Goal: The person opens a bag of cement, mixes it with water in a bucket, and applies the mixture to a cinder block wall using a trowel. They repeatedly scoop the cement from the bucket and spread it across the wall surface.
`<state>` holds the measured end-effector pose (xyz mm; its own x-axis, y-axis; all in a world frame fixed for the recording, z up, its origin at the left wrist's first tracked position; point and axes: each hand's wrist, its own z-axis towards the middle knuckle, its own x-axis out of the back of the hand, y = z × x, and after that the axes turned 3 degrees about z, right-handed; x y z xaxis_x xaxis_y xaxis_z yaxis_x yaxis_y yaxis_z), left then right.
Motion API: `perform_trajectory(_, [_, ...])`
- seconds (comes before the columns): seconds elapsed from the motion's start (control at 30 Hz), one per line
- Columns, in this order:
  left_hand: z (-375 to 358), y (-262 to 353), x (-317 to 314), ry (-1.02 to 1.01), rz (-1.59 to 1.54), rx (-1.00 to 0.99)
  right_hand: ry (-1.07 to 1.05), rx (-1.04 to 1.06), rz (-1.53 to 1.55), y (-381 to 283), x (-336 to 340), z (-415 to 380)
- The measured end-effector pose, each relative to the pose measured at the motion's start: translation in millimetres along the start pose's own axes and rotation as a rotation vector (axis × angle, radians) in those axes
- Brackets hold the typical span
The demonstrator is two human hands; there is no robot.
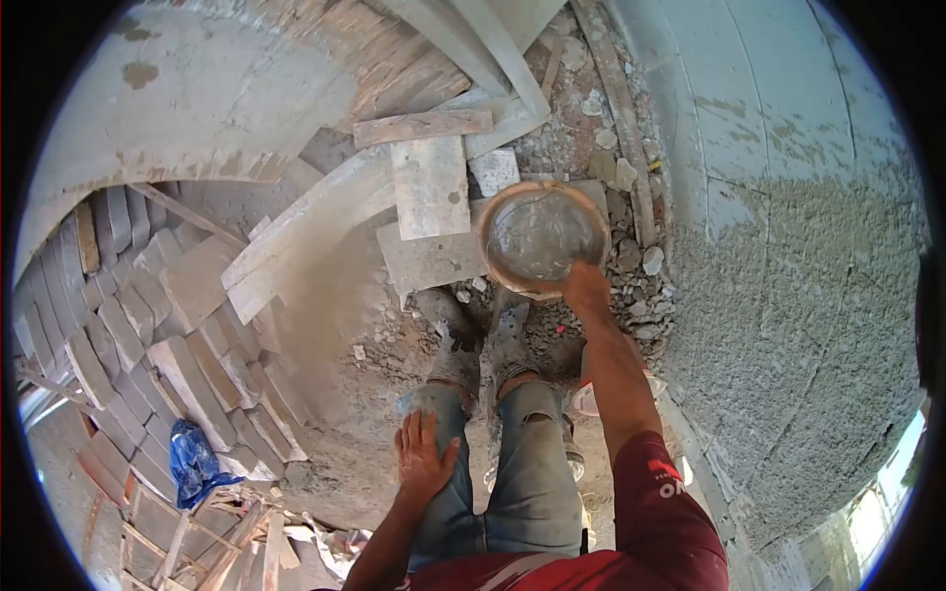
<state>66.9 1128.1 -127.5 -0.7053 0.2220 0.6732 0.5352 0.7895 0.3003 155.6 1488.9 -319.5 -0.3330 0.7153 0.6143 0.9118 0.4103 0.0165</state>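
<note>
My left hand [424, 456] lies open on my left thigh, fingers stretched out over the jeans, with nothing in it. My right hand [585, 286] is closed at the near right edge of a round basin [496, 262] with an orange-brown rim. Its fingers point down into the basin and are partly hidden, so what they grip cannot be made out. Wet grey mortar [544, 232] fills the basin's inside. The basin rests just beyond my muddy boots [510, 335], partly over a flat grey board [426, 262].
Stacked bricks or blocks [187, 369] and a blue plastic bag [193, 461] are at left. Planks [424, 128] lie ahead. A wall [788, 345], roughly plastered below and smoother above, rises at right. Rubble [636, 286] covers ground beside the basin.
</note>
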Motion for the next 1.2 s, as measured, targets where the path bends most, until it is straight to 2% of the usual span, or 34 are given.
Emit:
perform_trajectory(0.03, [11.0,-1.5,1.6,0.039,-0.005,-0.018,-0.009,0.015,-0.027,0.0,0.9,-3.4])
perform_trajectory(0.1, [22.2,-1.1,2.0,0.08,-0.052,-0.003,-0.033,0.001,0.237,6.1,12.9,-14.1])
perform_trajectory(0.13, [26.0,-1.0,4.6,0.022,0.021,-0.012,-0.037,0.017,0.192,11.5,16.2,-16.4])
perform_trajectory(0.2, [31.5,6.2,9.0,-0.031,0.061,-0.006,-0.288,-0.139,0.672,25.5,19.3,-19.7])
perform_trajectory(0.3, [40.4,19.1,19.0,-0.276,0.109,0.062,-0.305,-0.079,0.671,11.7,48.8,-66.8])
perform_trajectory(0.33, [42.3,21.1,17.6,-0.286,0.094,0.066,-0.311,-0.086,0.655,13.0,44.7,-74.9])
perform_trajectory(0.4, [42.7,24.3,15.2,-0.26,0.06,0.059,0.193,0.245,0.117,15.5,38.0,-86.5])
perform_trajectory(0.43, [44.4,27.3,14.4,-0.275,0.055,0.071,0.189,0.261,0.107,13.8,41.0,-81.0])
perform_trajectory(0.5, [48.7,34.7,12.3,-0.317,0.04,0.095,0.321,0.148,-0.092,14.5,42.3,-76.3])
perform_trajectory(0.57, [41.7,36.9,8.2,-0.41,0.049,0.116,0.297,0.08,-0.148,12.4,55.3,-69.2])
perform_trajectory(0.67, [38.2,30.4,-0.3,-0.367,0.038,0.163,0.232,0.041,-0.195,10.1,33.5,-29.9])
perform_trajectory(0.73, [35.0,25.1,-7.1,-0.263,0.063,0.152,0.179,0.034,-0.2,3.9,22.3,-12.0])
perform_trajectory(0.8, [34.8,28.3,-7.2,-0.278,0.048,0.165,0.008,0.068,-0.122,-4.5,18.0,-7.2])
perform_trajectory(0.83, [37.5,28.8,-5.1,-0.273,0.04,0.183,0.013,0.067,-0.118,0.1,19.8,-5.6])
perform_trajectory(0.9, [36.9,29.7,-7.4,-0.258,0.049,0.18,0.05,0.208,0.118,17.0,22.8,-1.9])
perform_trajectory(0.93, [38.6,31.8,-8.3,-0.247,0.05,0.177,0.055,0.209,0.116,28.4,26.8,1.2])
perform_trajectory(1.0, [41.3,35.3,-8.5,-0.265,0.059,0.182,-0.109,0.156,0.181,52.2,34.2,0.8])
perform_trajectory(1.13, [40.5,36.7,-12.3,-0.289,0.066,0.197,-0.092,0.188,0.041,38.8,90.1,-46.6])
perform_trajectory(1.2, [41.1,37.3,-12.0,-0.299,0.058,0.208,0.052,0.149,-0.142,29.4,97.2,-53.8])
